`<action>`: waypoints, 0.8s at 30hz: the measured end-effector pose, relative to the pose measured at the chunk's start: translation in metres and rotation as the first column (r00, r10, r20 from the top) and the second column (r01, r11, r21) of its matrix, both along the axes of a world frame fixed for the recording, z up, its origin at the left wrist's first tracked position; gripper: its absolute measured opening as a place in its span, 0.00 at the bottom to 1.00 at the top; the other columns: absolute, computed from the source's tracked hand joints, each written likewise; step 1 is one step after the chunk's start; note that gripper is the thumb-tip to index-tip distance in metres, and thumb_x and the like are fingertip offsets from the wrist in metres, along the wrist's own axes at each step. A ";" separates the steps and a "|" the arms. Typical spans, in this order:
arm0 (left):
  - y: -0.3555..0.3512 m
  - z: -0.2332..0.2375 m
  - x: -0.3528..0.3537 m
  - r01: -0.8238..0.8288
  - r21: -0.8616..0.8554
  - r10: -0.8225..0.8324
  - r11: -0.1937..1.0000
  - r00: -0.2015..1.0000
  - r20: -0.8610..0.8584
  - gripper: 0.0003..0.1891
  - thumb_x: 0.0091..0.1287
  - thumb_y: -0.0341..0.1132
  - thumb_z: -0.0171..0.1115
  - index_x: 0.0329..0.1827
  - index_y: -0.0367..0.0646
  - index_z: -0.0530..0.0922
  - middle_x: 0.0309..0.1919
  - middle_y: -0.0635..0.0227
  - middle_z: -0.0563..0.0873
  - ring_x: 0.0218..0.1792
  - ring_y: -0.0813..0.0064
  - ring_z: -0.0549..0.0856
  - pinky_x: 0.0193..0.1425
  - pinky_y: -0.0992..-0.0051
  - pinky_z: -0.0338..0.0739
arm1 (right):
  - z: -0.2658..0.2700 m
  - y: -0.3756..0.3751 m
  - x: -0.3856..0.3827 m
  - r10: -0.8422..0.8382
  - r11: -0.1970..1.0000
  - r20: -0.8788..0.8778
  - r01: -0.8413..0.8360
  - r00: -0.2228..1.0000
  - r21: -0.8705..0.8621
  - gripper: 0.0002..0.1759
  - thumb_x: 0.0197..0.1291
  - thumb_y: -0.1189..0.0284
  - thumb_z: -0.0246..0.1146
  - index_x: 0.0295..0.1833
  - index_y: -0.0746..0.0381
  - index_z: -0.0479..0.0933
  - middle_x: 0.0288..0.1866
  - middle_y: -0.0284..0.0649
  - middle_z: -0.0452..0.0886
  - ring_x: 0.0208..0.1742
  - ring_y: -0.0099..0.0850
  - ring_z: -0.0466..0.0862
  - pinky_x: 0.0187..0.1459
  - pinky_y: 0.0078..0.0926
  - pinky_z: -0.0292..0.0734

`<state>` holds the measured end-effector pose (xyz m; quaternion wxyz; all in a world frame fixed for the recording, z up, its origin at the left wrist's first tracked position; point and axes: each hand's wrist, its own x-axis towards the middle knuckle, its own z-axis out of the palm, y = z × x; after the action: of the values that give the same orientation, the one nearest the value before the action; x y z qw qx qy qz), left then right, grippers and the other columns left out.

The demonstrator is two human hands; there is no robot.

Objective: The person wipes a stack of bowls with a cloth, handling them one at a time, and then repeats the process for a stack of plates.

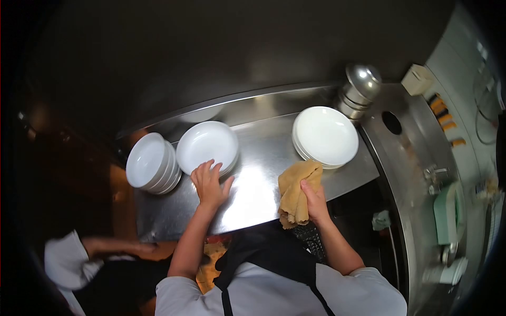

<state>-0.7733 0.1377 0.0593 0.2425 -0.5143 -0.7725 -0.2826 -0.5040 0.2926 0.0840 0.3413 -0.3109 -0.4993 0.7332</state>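
Observation:
My left hand (210,185) reaches over the near rim of a stack of white bowls (207,145), its fingers spread and its fingertips right at the top bowl. In my right hand (314,201) is a folded tan cloth (296,190), pinched between thumb and fingers. The cloth's upper edge overlaps the near side of a stack of white plates (327,136) in this view. Farther left stands a leaning stack of deeper white bowls (146,160). All three stacks rest on a steel counter (261,142).
A domed steel container (362,84) stands behind the plates. To the right, a steel worktop (411,158) has a round hole, with knives with orange handles (441,111) and a green-and-white bin (447,215) along it. At lower left, another person's arm (118,246) extends beside the counter.

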 end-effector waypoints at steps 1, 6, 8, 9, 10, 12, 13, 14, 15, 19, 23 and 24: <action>0.000 0.000 0.010 -0.013 0.053 0.014 0.999 1.000 -0.028 0.22 0.59 0.45 0.74 0.51 0.41 0.82 0.53 0.55 0.83 0.57 0.52 0.79 0.65 0.53 0.65 | -0.002 -0.001 0.007 -0.032 0.999 0.006 0.032 0.999 -0.003 0.22 0.77 0.62 0.62 0.64 0.68 0.74 0.53 0.41 0.84 0.50 0.28 0.85 0.52 0.29 0.82; 0.048 -0.028 0.057 0.473 0.108 -0.485 0.874 0.843 0.232 0.24 0.58 0.42 0.76 0.55 0.39 0.81 0.55 0.54 0.83 0.58 0.51 0.79 0.65 0.55 0.69 | 0.010 -0.010 0.030 -0.235 0.972 -0.030 0.235 0.972 -0.003 0.22 0.77 0.62 0.62 0.65 0.68 0.74 0.54 0.41 0.84 0.51 0.28 0.84 0.53 0.29 0.81; 0.076 -0.031 0.079 0.587 0.120 -0.592 0.800 0.742 0.316 0.22 0.60 0.40 0.74 0.55 0.39 0.82 0.54 0.54 0.84 0.57 0.51 0.81 0.65 0.54 0.71 | 0.021 -0.009 0.046 -0.321 0.945 0.008 0.320 0.947 0.073 0.23 0.77 0.62 0.61 0.66 0.68 0.73 0.55 0.41 0.83 0.52 0.29 0.84 0.53 0.29 0.81; 0.089 -0.033 0.089 0.640 0.103 -0.629 0.762 0.691 0.358 0.23 0.61 0.40 0.74 0.56 0.39 0.82 0.56 0.54 0.82 0.59 0.51 0.79 0.67 0.53 0.70 | 0.026 -0.007 0.054 -0.361 0.927 0.027 0.356 0.932 0.116 0.23 0.77 0.63 0.61 0.66 0.68 0.73 0.56 0.41 0.83 0.53 0.29 0.84 0.53 0.29 0.81; 0.102 -0.029 0.099 0.675 0.101 -0.662 0.731 0.665 0.346 0.24 0.61 0.40 0.74 0.58 0.40 0.81 0.58 0.54 0.81 0.62 0.51 0.78 0.70 0.53 0.68 | 0.027 -0.002 0.063 -0.418 0.896 -0.003 0.412 0.909 0.164 0.23 0.78 0.63 0.60 0.67 0.69 0.72 0.58 0.42 0.83 0.54 0.30 0.84 0.55 0.30 0.81; 0.128 -0.026 0.127 0.708 0.103 -0.696 0.698 0.638 0.330 0.25 0.62 0.41 0.73 0.61 0.40 0.81 0.62 0.55 0.79 0.66 0.52 0.75 0.75 0.50 0.64 | 0.030 0.017 0.084 -0.515 0.820 -0.003 0.494 0.857 0.289 0.24 0.78 0.62 0.59 0.67 0.70 0.72 0.59 0.43 0.82 0.54 0.31 0.84 0.55 0.30 0.81; 0.143 -0.025 0.138 0.714 0.091 -0.700 0.694 0.640 0.316 0.26 0.62 0.41 0.73 0.62 0.41 0.80 0.63 0.55 0.79 0.68 0.52 0.74 0.77 0.48 0.62 | 0.032 0.027 0.092 -0.554 0.780 -0.019 0.527 0.832 0.337 0.24 0.78 0.62 0.59 0.67 0.70 0.72 0.59 0.43 0.82 0.54 0.31 0.84 0.55 0.30 0.81; 0.155 -0.022 0.147 0.719 0.068 -0.703 0.692 0.648 0.293 0.26 0.63 0.42 0.72 0.63 0.41 0.80 0.64 0.55 0.78 0.70 0.52 0.73 0.79 0.46 0.60 | 0.038 0.041 0.098 -0.547 0.769 -0.051 0.525 0.836 0.365 0.24 0.78 0.62 0.59 0.67 0.70 0.72 0.59 0.44 0.82 0.55 0.32 0.84 0.56 0.31 0.80; 0.166 -0.017 0.155 0.702 0.044 -0.682 0.711 0.672 0.289 0.27 0.63 0.42 0.72 0.63 0.41 0.80 0.64 0.56 0.78 0.70 0.52 0.73 0.79 0.43 0.58 | 0.044 0.054 0.101 -0.543 0.759 -0.076 0.528 0.836 0.382 0.23 0.78 0.63 0.59 0.66 0.70 0.72 0.59 0.44 0.82 0.55 0.32 0.84 0.56 0.31 0.80; 0.217 -0.004 0.175 0.562 -0.141 -0.515 0.815 0.814 0.268 0.27 0.65 0.48 0.71 0.63 0.44 0.81 0.62 0.61 0.81 0.69 0.56 0.74 0.79 0.30 0.48 | 0.055 0.129 0.096 -0.484 0.665 -0.153 0.475 0.862 0.576 0.21 0.73 0.68 0.63 0.63 0.71 0.74 0.55 0.43 0.83 0.54 0.30 0.84 0.56 0.31 0.80; 0.242 -0.019 0.184 0.464 -0.280 -0.383 0.840 0.874 0.300 0.22 0.65 0.50 0.70 0.57 0.48 0.84 0.54 0.70 0.86 0.61 0.65 0.80 0.78 0.26 0.46 | 0.059 0.194 0.081 -0.410 0.615 0.032 0.251 0.911 0.747 0.24 0.62 0.71 0.72 0.62 0.68 0.78 0.54 0.47 0.85 0.56 0.38 0.85 0.60 0.38 0.78; 0.241 -0.026 0.182 0.455 -0.228 -0.396 0.861 0.880 0.261 0.21 0.65 0.51 0.70 0.55 0.48 0.85 0.52 0.73 0.87 0.57 0.67 0.81 0.78 0.25 0.47 | 0.060 0.208 0.077 -0.408 0.548 0.115 0.142 0.906 0.825 0.27 0.59 0.71 0.73 0.63 0.67 0.78 0.55 0.48 0.85 0.57 0.41 0.84 0.62 0.41 0.77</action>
<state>-0.5911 0.3787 0.0329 0.0168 -0.6702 -0.6921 -0.2676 -0.4272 0.5006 0.1439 0.4774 -0.3043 -0.7631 0.3117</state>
